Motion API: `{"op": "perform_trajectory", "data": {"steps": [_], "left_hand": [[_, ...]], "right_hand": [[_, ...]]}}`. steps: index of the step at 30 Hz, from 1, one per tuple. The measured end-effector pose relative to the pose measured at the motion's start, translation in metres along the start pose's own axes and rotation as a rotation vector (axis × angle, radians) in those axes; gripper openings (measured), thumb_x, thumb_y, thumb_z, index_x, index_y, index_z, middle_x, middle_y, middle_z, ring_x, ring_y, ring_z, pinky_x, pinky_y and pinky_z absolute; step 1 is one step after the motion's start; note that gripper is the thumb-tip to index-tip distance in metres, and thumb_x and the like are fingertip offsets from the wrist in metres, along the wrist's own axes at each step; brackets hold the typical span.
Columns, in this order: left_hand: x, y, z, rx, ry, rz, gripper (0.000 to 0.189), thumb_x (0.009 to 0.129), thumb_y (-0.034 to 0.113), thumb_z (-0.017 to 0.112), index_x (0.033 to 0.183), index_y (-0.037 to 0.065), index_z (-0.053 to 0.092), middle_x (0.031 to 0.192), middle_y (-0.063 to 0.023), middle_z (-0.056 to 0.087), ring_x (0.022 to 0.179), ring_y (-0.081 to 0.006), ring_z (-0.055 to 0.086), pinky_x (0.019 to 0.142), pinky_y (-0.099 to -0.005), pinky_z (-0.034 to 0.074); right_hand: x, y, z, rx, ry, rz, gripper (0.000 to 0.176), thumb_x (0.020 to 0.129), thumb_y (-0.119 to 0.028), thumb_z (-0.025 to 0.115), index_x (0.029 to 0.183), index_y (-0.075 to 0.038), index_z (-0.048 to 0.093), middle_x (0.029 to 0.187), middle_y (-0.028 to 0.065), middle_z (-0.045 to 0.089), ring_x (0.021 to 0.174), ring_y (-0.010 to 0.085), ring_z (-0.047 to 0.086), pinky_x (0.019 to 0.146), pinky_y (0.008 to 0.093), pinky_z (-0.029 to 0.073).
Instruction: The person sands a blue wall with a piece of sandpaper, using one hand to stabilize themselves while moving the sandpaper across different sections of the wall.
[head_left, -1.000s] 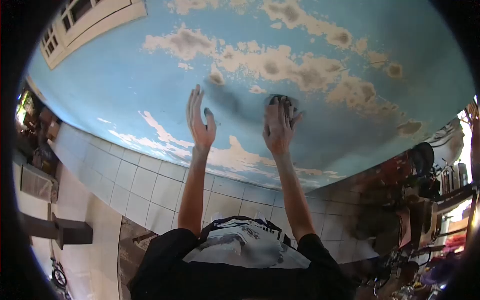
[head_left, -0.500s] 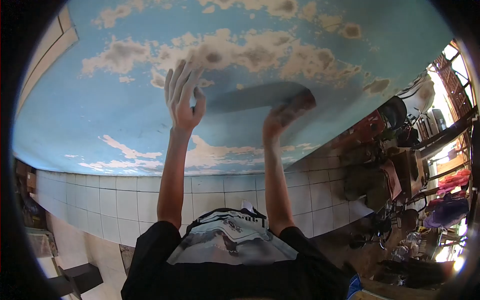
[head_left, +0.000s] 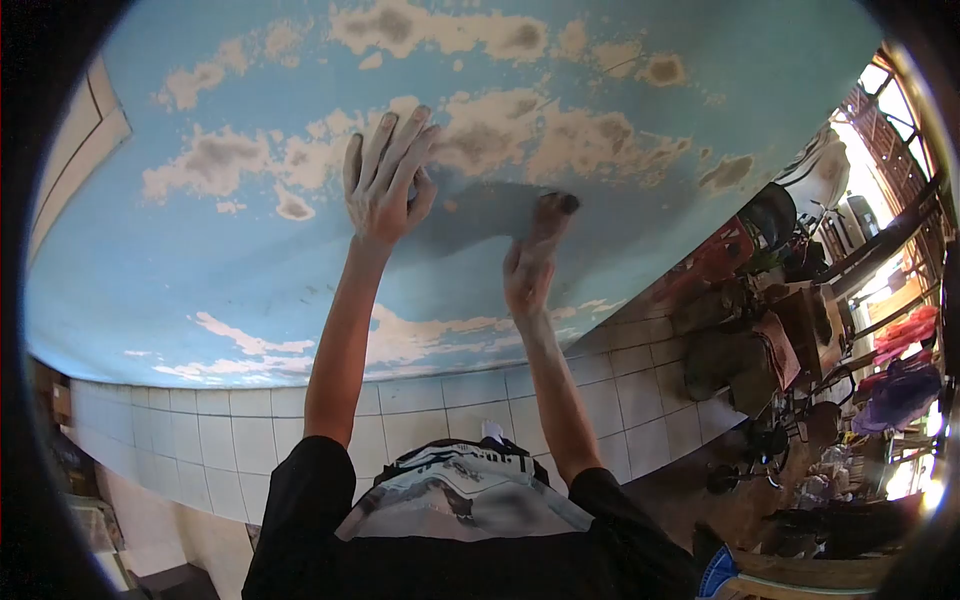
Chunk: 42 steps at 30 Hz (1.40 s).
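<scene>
In front of me is a pale blue wall [head_left: 270, 290] with worn, whitish patches and grey spots. My left hand [head_left: 388, 190] lies against it with the fingers stretched out and a little apart, next to a row of bare patches. My right hand [head_left: 530, 278], smeared by motion, is raised lower and further right, its fingers closed together. Past the fingertips shows a small dark-ended piece [head_left: 566, 203], close to the wall; its kind is not clear. A dark shadow [head_left: 455, 215] falls on the wall between the two hands.
White square tiles [head_left: 415, 408] run below the blue surface. To the right are a red crate [head_left: 722, 250], a bicycle [head_left: 765, 445], a purple bag [head_left: 895, 400] and other clutter by a bright opening. A wooden bar [head_left: 810, 570] is at the lower right.
My right hand has shifted left, its fingers now pointing more upward. My left hand stays on the wall, slightly further right in view. The wall's patches sit lower in view after a camera tilt.
</scene>
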<state>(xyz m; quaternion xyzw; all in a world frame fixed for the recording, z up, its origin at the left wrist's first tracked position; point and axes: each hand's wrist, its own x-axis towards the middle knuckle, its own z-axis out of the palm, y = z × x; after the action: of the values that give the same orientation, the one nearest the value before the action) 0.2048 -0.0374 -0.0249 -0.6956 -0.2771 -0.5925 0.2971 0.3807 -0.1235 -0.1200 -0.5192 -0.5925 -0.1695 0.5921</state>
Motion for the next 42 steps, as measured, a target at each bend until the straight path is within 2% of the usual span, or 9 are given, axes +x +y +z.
{"op": "perform_trajectory", "data": {"steps": [4, 7, 9, 14, 16, 23, 27, 29, 42], "left_hand": [[-0.005, -0.004, 0.000, 0.013, -0.017, 0.009, 0.046, 0.071, 0.007, 0.051, 0.114, 0.020, 0.060, 0.127, 0.0047, 0.054, 0.120, -0.0190, 0.047, 0.103, -0.0419, 0.029], [-0.005, -0.001, -0.002, -0.018, -0.046, -0.004, 0.049, 0.070, 0.003, 0.051, 0.116, 0.016, 0.059, 0.126, 0.0019, 0.054, 0.123, -0.0209, 0.044, 0.104, -0.0427, 0.028], [-0.006, -0.003, 0.000, -0.019, -0.018, 0.012, 0.047, 0.070, 0.003, 0.051, 0.115, 0.016, 0.060, 0.125, 0.0019, 0.055, 0.122, -0.0211, 0.045, 0.104, -0.0426, 0.027], [-0.006, -0.003, 0.000, 0.010, -0.007, 0.022, 0.044, 0.071, 0.005, 0.051, 0.112, 0.016, 0.062, 0.123, 0.0023, 0.057, 0.121, -0.0217, 0.046, 0.104, -0.0429, 0.028], [-0.004, -0.001, -0.001, -0.021, -0.023, 0.003, 0.044, 0.072, 0.005, 0.051, 0.113, 0.017, 0.061, 0.125, 0.0025, 0.055, 0.122, -0.0213, 0.045, 0.104, -0.0428, 0.028], [-0.002, -0.002, 0.000, 0.013, 0.003, 0.022, 0.048, 0.068, 0.007, 0.052, 0.114, 0.020, 0.059, 0.128, 0.0068, 0.053, 0.119, -0.0184, 0.047, 0.100, -0.0421, 0.032], [-0.004, -0.002, -0.001, -0.012, -0.002, 0.011, 0.048, 0.069, 0.006, 0.053, 0.114, 0.021, 0.059, 0.127, 0.0068, 0.053, 0.119, -0.0176, 0.047, 0.101, -0.0408, 0.031], [-0.002, -0.002, 0.004, -0.029, 0.024, 0.009, 0.048, 0.069, 0.006, 0.052, 0.114, 0.021, 0.059, 0.127, 0.0067, 0.053, 0.119, -0.0174, 0.047, 0.102, -0.0404, 0.031], [-0.004, -0.003, 0.000, -0.006, -0.013, 0.016, 0.045, 0.071, 0.006, 0.051, 0.113, 0.019, 0.060, 0.126, 0.0036, 0.054, 0.122, -0.0201, 0.045, 0.104, -0.0425, 0.029]], "right_hand": [[-0.001, 0.077, -0.016, -0.304, 0.013, -0.327, 0.050, 0.085, -0.003, 0.047, 0.134, -0.001, 0.035, 0.142, 0.0211, 0.028, 0.134, 0.0349, 0.019, 0.109, 0.0453, 0.018], [-0.008, 0.081, -0.017, -0.159, 0.168, 0.216, 0.044, 0.086, -0.002, 0.046, 0.130, -0.003, 0.043, 0.137, 0.0181, 0.039, 0.133, 0.0308, 0.025, 0.109, 0.0445, 0.019], [0.001, 0.029, 0.002, 0.888, 0.478, 0.311, 0.038, 0.086, 0.000, 0.045, 0.124, -0.003, 0.050, 0.128, 0.0180, 0.049, 0.129, 0.0303, 0.034, 0.108, 0.0440, 0.020], [0.006, 0.045, -0.015, 0.467, -0.134, -0.008, 0.039, 0.089, -0.005, 0.044, 0.128, 0.000, 0.043, 0.141, 0.0158, 0.032, 0.128, 0.0308, 0.036, 0.104, 0.0421, 0.030], [0.020, 0.034, -0.024, -0.120, 0.281, 0.033, 0.039, 0.086, -0.003, 0.048, 0.125, 0.002, 0.045, 0.134, 0.0178, 0.041, 0.122, 0.0337, 0.043, 0.105, 0.0494, 0.028], [0.006, 0.027, -0.014, -0.274, -0.040, -0.229, 0.040, 0.078, 0.004, 0.045, 0.116, -0.002, 0.055, 0.124, 0.0159, 0.053, 0.122, 0.0351, 0.042, 0.103, 0.0541, 0.026], [0.001, 0.041, -0.007, -0.083, 0.413, 0.260, 0.042, 0.079, 0.000, 0.047, 0.121, -0.005, 0.054, 0.122, 0.0148, 0.054, 0.122, 0.0290, 0.043, 0.104, 0.0541, 0.025], [-0.003, 0.022, -0.005, -0.081, 0.323, -0.126, 0.033, 0.081, 0.001, 0.047, 0.113, 0.003, 0.055, 0.120, 0.0189, 0.055, 0.116, 0.0334, 0.049, 0.101, 0.0497, 0.031], [-0.009, 0.033, -0.017, -0.106, 0.159, 0.094, 0.043, 0.074, 0.006, 0.049, 0.116, 0.002, 0.056, 0.121, 0.0170, 0.056, 0.118, 0.0359, 0.046, 0.102, 0.0440, 0.032]]}}
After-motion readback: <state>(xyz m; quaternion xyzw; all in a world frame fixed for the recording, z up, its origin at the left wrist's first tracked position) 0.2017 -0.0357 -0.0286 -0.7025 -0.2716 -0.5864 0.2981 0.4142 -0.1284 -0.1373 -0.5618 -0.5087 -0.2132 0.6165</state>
